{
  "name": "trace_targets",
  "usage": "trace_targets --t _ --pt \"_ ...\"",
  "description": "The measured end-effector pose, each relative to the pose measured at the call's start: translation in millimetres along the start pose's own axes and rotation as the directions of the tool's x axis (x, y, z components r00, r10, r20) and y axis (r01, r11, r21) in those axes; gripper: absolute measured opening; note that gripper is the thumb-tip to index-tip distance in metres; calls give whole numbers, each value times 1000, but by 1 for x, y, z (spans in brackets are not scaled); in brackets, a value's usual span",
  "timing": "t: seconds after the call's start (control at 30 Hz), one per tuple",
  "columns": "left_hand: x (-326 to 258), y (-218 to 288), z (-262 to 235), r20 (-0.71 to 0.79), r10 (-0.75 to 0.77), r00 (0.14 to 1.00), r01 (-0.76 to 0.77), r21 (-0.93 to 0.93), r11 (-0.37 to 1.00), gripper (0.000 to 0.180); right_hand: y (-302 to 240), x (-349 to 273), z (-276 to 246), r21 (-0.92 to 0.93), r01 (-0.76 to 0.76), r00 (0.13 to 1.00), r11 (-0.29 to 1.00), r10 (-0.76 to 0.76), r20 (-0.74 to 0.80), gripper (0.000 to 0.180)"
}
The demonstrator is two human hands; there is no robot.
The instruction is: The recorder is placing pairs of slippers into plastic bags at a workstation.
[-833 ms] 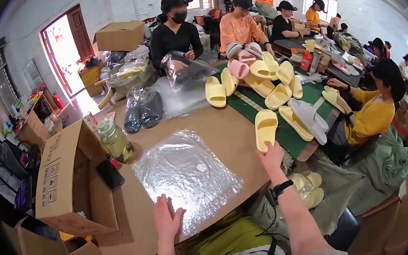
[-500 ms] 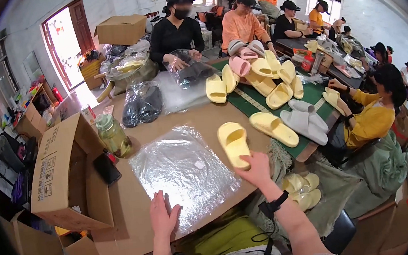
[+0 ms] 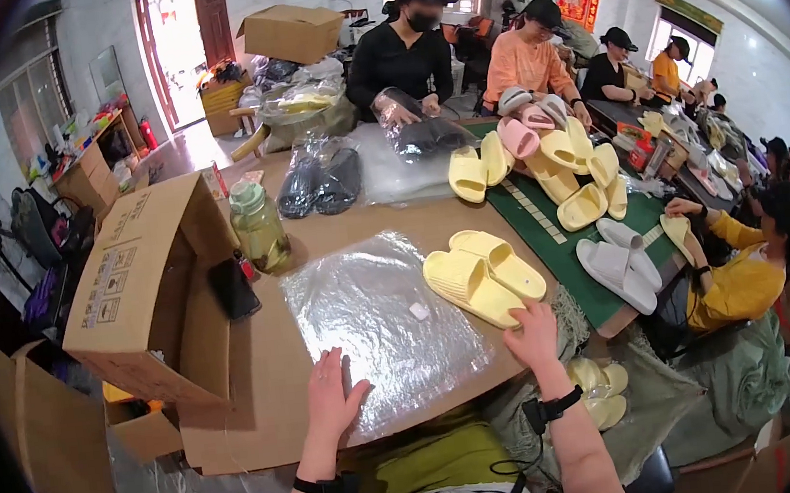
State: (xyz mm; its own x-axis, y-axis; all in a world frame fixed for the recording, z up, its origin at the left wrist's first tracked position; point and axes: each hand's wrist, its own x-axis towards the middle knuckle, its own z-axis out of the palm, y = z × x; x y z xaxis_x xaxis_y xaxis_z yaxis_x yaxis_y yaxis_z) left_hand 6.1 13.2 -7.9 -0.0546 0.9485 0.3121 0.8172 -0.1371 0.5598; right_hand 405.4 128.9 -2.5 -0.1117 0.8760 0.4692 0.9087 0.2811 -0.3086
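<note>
A clear plastic bag (image 3: pixel 379 320) lies flat on the brown cardboard-covered table (image 3: pixel 255 377) in front of me. My left hand (image 3: pixel 334 394) rests palm down on the bag's near left corner, fingers spread. Two pale yellow slippers (image 3: pixel 485 274) lie side by side, soles up, at the bag's right edge. My right hand (image 3: pixel 531 333) grips the near end of the closer slipper. Both wrists wear black bands.
An open cardboard box (image 3: pixel 144 287) lies on its side at the left, with a green jar (image 3: pixel 260 227) behind it. Bagged dark slippers (image 3: pixel 321 182) and loose yellow, pink and white slippers (image 3: pixel 566 176) cover the table beyond. Several people sit opposite and along the right.
My right hand carried a yellow slipper from the green mat leftward and set it down beside a second one at the bag's edge. My left hand stayed on the bag.
</note>
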Motion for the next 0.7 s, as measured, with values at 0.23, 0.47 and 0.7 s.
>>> trace_targets --t 0.23,0.47,0.7 --pt "2 4 -7 40 -43 998 43 9 999 80 4 54 13 40 44 993 998 -39 -112 34" --pt "-5 -1 -8 95 95 991 -94 -15 995 75 -23 103 49 -200 -111 973 973 147 179 51" --pt "-4 1 -6 165 147 975 -158 55 986 72 -9 97 41 12 -86 993 996 85 84 34"
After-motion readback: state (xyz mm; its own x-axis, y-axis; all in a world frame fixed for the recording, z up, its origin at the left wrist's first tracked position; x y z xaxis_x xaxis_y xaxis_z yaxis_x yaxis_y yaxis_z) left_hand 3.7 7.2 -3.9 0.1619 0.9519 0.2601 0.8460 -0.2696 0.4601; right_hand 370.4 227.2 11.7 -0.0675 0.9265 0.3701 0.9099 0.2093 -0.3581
